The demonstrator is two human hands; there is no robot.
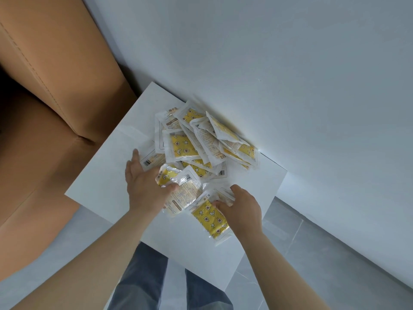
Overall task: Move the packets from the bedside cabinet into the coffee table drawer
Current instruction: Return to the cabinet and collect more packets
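A heap of several white-and-yellow packets (196,142) lies on the white top of the bedside cabinet (102,175), pushed toward the wall. My left hand (145,186) reaches into the near side of the heap, its thumb pressed on crumpled packets (178,182). My right hand (241,204) grips a yellow packet (210,218) with a star and flower pattern at the front of the heap, fingers curled over its top edge. The coffee table drawer is not in view.
A tan upholstered headboard and bed side (51,86) stand to the left of the cabinet. A white wall (290,86) runs behind and to the right. Grey floor tiles (312,253) and my jeans-clad legs (143,280) show below the cabinet's front edge.
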